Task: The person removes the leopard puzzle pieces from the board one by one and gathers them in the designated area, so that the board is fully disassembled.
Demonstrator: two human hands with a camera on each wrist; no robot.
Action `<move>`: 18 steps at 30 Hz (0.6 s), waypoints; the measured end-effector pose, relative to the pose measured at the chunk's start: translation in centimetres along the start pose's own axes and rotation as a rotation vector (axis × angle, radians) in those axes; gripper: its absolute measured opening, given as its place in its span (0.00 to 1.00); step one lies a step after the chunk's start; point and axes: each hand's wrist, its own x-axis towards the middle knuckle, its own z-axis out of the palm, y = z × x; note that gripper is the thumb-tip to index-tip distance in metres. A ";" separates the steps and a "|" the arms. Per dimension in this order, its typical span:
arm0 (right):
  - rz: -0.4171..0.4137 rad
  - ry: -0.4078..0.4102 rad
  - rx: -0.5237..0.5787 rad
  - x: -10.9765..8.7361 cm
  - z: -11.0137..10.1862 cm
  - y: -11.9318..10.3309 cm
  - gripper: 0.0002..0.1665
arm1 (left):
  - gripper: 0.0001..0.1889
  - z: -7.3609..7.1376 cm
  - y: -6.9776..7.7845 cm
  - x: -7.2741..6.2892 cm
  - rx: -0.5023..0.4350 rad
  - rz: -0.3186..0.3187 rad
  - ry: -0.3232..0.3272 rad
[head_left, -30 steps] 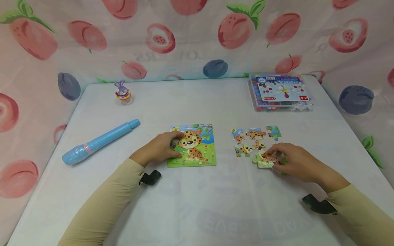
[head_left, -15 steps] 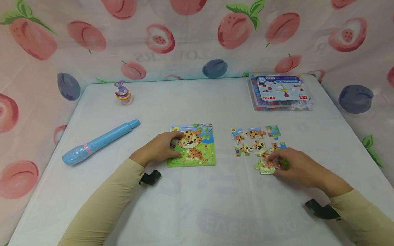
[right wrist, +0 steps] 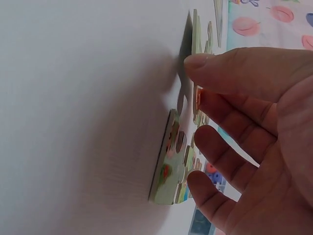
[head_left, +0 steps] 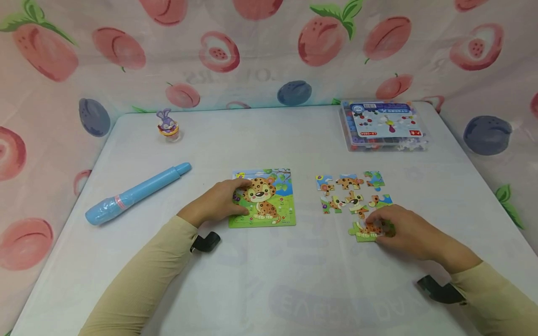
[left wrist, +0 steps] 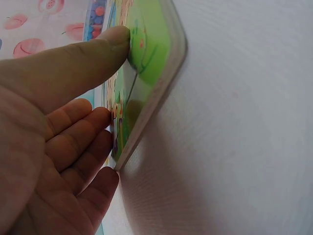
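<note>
In the head view, my left hand (head_left: 216, 200) rests on the left side of a square puzzle board (head_left: 273, 219) with a cartoon leopard picture. Its thumb (left wrist: 117, 36) and fingertips touch the board's surface and edge. My right hand (head_left: 403, 231) pinches a jigsaw piece (head_left: 366, 233) showing the leopard's feet and grass. In the right wrist view that piece (right wrist: 196, 36) appears edge-on, just off the table. Another piece (right wrist: 168, 171) lies beneath the fingers, partly hidden by my hand in the head view. Several loose pieces, such as the leopard face piece (head_left: 336, 204), lie just beyond.
A clear box of colourful parts (head_left: 384, 126) sits at the back right. At the back left stands a purple rabbit figure (head_left: 168, 125). A light blue tube (head_left: 138, 193) lies left of my left hand on the white-covered table (head_left: 252, 289).
My right hand has moved slightly right and toward me with the pinched jigsaw piece, pulling it away from the other pieces. The left hand and board have stayed put.
</note>
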 end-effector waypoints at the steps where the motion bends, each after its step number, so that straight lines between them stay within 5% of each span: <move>1: -0.003 0.000 -0.001 0.0 0.0 0.0 0.20 | 0.40 0.0 0.0 0.0 0.000 0.000 0.000; 18: -0.010 0.007 -0.016 0.2 0.4 0.2 0.21 | 0.40 0.0 0.1 0.0 -0.009 -0.003 0.000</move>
